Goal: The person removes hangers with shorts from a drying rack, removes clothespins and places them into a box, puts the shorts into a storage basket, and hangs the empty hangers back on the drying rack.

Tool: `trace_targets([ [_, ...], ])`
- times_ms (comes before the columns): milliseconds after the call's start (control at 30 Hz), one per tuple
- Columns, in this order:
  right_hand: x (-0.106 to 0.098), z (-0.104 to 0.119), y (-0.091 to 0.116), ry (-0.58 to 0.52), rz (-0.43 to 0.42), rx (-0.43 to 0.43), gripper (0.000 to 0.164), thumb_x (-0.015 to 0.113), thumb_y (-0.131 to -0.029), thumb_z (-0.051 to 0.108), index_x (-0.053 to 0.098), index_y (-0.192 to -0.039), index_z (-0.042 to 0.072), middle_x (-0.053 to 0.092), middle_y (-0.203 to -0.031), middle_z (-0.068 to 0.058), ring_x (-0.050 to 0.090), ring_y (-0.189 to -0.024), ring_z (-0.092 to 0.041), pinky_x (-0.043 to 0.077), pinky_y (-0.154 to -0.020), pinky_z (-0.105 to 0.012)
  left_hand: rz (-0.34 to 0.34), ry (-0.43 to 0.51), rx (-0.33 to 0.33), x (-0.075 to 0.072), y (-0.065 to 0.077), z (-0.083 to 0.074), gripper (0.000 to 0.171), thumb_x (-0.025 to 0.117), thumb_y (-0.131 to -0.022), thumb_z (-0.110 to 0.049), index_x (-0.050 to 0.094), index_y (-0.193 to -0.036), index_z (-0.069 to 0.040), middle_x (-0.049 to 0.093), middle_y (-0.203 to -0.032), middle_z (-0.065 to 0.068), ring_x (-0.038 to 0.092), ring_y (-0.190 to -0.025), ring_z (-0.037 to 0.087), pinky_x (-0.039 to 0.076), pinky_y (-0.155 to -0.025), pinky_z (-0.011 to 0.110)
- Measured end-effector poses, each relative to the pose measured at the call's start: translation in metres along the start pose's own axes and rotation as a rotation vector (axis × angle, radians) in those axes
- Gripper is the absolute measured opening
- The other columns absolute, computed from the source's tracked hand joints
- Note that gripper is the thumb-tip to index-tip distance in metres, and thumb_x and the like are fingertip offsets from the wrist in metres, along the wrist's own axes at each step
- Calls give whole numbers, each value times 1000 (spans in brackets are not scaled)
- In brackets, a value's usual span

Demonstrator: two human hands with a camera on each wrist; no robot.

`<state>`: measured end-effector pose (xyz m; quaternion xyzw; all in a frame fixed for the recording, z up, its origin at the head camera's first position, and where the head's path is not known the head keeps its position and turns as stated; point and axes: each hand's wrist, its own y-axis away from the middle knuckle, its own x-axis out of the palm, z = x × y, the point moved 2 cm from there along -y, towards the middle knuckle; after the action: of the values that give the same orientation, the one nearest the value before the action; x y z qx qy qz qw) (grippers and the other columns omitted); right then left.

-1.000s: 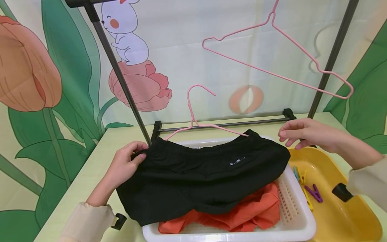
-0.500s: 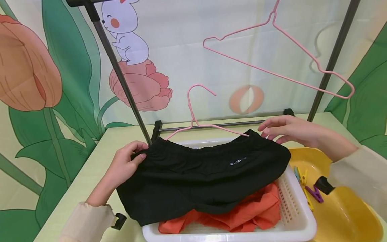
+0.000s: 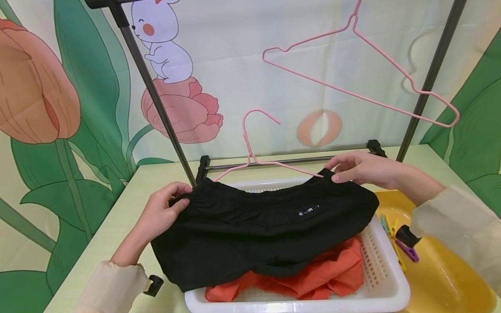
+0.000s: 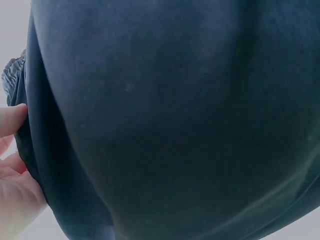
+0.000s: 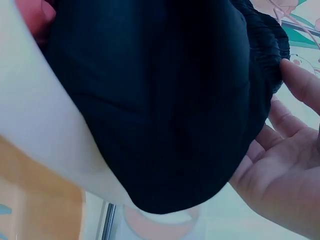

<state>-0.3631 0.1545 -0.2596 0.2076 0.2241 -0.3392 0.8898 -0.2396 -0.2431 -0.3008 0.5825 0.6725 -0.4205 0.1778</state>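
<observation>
Black shorts (image 3: 250, 226) with a gathered waistband and a small white print spread over the basket, a pink hanger (image 3: 249, 152) tucked into their waist with its hook standing up. My left hand (image 3: 162, 213) pinches the waistband's left end between thumb and fingers. At the right end my right hand (image 3: 364, 169) takes the waistband, thumb in front and fingers behind. In the left wrist view the shorts (image 4: 175, 110) fill most of the frame, the left hand (image 4: 17, 185) at their edge. The right wrist view has the right hand (image 5: 285, 150) at the gathered waist.
Under the shorts, a white basket (image 3: 391, 269) holds orange-red cloth (image 3: 332, 269). A yellow basin (image 3: 442, 278) with several clothespins (image 3: 407, 250) stands to the right. A dark rack (image 3: 156, 100) rises behind, with a second pink hanger (image 3: 360, 98) at upper right.
My right hand has come in from the right and taken the right end of the waistband, which has shifted slightly. The left hand has stayed in place.
</observation>
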Motion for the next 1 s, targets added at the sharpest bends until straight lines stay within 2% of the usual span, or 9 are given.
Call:
trace_targets([
  [200, 0, 2, 0, -26, 38, -5, 49, 57, -85, 25, 40, -124, 2, 46, -123, -15, 48, -103, -24, 37, -93, -44, 68, 29, -13, -4, -3, -2, 18, 55, -85, -5, 55, -102, -3, 57, -91, 10, 49, -85, 20, 41, -81, 38],
  [433, 0, 4, 1, -41, 47, -8, 47, 57, -85, 23, 41, -123, 2, 52, -110, -8, 48, -100, -21, 38, -94, -41, 196, 119, -22, -11, -9, -9, 21, 53, -87, -13, 52, -106, -4, 56, -93, 9, 50, -87, 19, 43, -79, 33],
  [600, 0, 6, 2, -44, 49, -24, 46, 57, -85, 21, 41, -122, 0, 54, -105, -4, 48, -99, -20, 39, -93, -39, 267, 125, -35, -13, -14, -17, 24, 52, -88, -12, 51, -109, -1, 56, -98, 12, 49, -89, 21, 43, -78, 31],
  [800, 1, 10, 4, -41, 36, -66, 39, 59, -84, 19, 47, -114, -3, 55, -96, -2, 49, -91, -18, 44, -82, -29, 290, 123, -26, -14, -20, -24, 22, 52, -87, -9, 51, -108, 0, 55, -95, 12, 48, -87, 22, 43, -76, 29],
  [1000, 2, 12, 5, -44, 33, -111, 29, 60, -83, 17, 53, -105, 0, 57, -82, 1, 51, -79, -16, 46, -71, -25, 281, 134, -34, -13, -24, -30, 23, 52, -88, -10, 51, -109, -2, 54, -96, 12, 48, -88, 22, 44, -78, 31],
])
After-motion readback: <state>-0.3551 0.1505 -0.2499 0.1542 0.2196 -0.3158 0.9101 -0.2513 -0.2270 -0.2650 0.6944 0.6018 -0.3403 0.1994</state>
